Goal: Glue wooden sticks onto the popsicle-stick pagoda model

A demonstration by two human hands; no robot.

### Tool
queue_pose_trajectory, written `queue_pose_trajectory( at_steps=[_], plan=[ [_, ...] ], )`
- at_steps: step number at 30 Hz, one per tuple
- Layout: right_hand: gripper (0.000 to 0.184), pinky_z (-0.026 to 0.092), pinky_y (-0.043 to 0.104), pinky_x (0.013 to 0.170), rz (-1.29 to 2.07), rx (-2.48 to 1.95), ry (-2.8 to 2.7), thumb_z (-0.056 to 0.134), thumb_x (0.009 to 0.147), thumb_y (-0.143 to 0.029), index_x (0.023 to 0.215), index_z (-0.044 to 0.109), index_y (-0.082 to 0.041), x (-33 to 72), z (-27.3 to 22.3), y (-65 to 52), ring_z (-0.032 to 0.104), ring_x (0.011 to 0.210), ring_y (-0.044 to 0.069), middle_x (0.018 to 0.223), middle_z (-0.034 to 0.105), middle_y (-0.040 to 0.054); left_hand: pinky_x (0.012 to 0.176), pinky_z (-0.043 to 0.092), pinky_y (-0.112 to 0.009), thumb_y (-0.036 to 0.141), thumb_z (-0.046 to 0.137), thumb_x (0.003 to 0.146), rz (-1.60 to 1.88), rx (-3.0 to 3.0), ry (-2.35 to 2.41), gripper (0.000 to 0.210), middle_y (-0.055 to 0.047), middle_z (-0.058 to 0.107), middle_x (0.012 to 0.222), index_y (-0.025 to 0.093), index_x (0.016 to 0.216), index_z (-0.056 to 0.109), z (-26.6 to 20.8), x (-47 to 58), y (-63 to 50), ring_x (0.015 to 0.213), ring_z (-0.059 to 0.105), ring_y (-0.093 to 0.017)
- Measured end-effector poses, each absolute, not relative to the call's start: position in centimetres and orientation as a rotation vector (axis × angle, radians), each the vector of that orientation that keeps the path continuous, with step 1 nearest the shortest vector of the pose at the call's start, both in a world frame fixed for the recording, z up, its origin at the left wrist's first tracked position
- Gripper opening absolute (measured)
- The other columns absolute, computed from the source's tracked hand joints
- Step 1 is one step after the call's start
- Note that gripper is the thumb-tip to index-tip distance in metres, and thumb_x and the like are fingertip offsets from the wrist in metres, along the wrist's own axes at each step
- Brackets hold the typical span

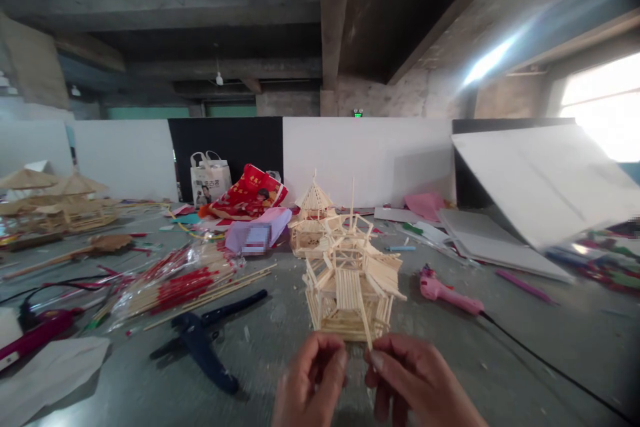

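Observation:
A pavilion model of thin wooden sticks (pixel 350 287) stands in front of me, its roof partly covered with rows of sticks. My right hand (pixel 413 373) pinches the lower end of a thin wooden stick (pixel 367 325) between thumb and forefinger; the stick's upper end reaches the roof slats. To the left, just before the model's base, my left hand (pixel 317 377) is closed, thumb against curled fingers. Whatever it may hold is hidden. Directly behind stands a second stick model with a pointed roof (pixel 315 200).
A dark blue clamp-like tool (pixel 205 347) and red-ended sticks in clear wrapping (pixel 185 287) lie left. On the right are a pink glue gun (pixel 450 293) with its black cord and white boards (pixel 500 247). A red bag (pixel 250 193) sits farther back.

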State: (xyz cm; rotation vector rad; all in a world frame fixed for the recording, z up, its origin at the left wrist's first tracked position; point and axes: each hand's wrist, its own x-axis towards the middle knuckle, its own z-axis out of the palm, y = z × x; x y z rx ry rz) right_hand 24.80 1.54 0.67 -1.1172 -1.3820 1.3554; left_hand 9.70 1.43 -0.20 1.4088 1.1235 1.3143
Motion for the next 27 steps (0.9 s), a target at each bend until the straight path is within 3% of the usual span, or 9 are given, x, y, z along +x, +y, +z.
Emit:
queue_pose_trajectory(
  at_steps=[4, 6, 10, 14, 16, 20, 27],
  plan=[
    [0.024, 0.033, 0.017, 0.037, 1.097, -1.332, -1.701, 0.049, 0.076, -0.037, 0.064, 0.056, -0.017, 24.1, 1.6, 0.0, 0.050, 0.041, 0.008, 0.054, 0.055, -0.0011, 0.063, 0.046, -0.022, 0.030, 0.055, 0.076, 1.622, 1.829, 1.427, 0.018, -0.001, 0.062, 0.080, 0.022, 0.092, 0.056, 0.9, 6.4, -0.8, 0.068, 0.057, -0.013],
    [0.018, 0.030, 0.018, 0.039, 0.931, -1.368, -1.900, 0.049, 0.074, -0.029, 0.061, 0.058, -0.018, 23.4, 2.0, -0.1, 0.045, 0.041, 0.007, 0.049, 0.050, -0.0031, 0.070, 0.047, -0.023, 0.022, 0.056, 0.075, 1.716, 2.189, 1.505, 0.027, -0.003, 0.061, 0.093, 0.023, 0.101, 0.053, 1.5, 4.4, -1.6, 0.080, 0.057, -0.015],
    [0.017, 0.030, 0.019, 0.044, 0.733, -1.267, -2.176, 0.047, 0.067, -0.015, 0.062, 0.063, -0.019, 21.0, 2.1, 0.2, 0.043, 0.047, 0.008, 0.051, 0.051, -0.0029, 0.086, 0.045, -0.029, 0.016, 0.059, 0.071, 1.546, 2.810, 1.557, 0.041, -0.008, 0.056, 0.112, 0.021, 0.111, 0.051, 2.8, 1.0, -2.7, 0.103, 0.050, -0.019],
    [0.016, 0.030, 0.020, 0.044, 0.784, -1.163, -2.184, 0.049, 0.066, -0.016, 0.059, 0.063, -0.019, 17.8, 1.8, 0.3, 0.044, 0.048, 0.009, 0.050, 0.053, -0.0025, 0.089, 0.043, -0.031, 0.019, 0.060, 0.070, 1.449, 2.787, 1.657, 0.050, -0.009, 0.052, 0.121, 0.020, 0.118, 0.047, 2.8, -1.2, -3.6, 0.110, 0.047, -0.022],
    [0.017, 0.029, 0.020, 0.042, 0.973, -1.191, -2.076, 0.049, 0.070, -0.024, 0.059, 0.061, -0.018, 16.2, 1.8, 0.3, 0.043, 0.044, 0.008, 0.049, 0.051, -0.0022, 0.085, 0.046, -0.029, 0.023, 0.058, 0.073, 1.572, 2.412, 1.762, 0.044, -0.009, 0.057, 0.113, 0.021, 0.116, 0.048, 2.2, -1.7, -4.1, 0.102, 0.053, -0.020],
    [0.027, 0.027, 0.019, 0.038, 1.483, -1.123, -1.796, 0.052, 0.070, -0.041, 0.064, 0.058, -0.015, 13.8, 1.7, 0.4, 0.043, 0.038, 0.007, 0.049, 0.053, 0.0001, 0.062, 0.049, -0.021, 0.036, 0.054, 0.076, 1.577, 1.541, 1.589, 0.023, -0.003, 0.067, 0.078, 0.020, 0.091, 0.060, 0.2, -1.9, -4.5, 0.069, 0.062, -0.015],
    [0.037, 0.023, 0.016, 0.038, 1.641, -1.064, -1.696, 0.057, 0.065, -0.049, 0.067, 0.060, -0.012, 12.0, -0.3, 1.1, 0.037, 0.040, 0.004, 0.047, 0.049, -0.0010, 0.055, 0.043, -0.018, 0.042, 0.057, 0.071, 1.520, 1.290, 1.477, 0.027, -0.002, 0.066, 0.066, 0.017, 0.078, 0.065, -1.0, -1.9, -4.3, 0.061, 0.058, -0.013]
  ],
)
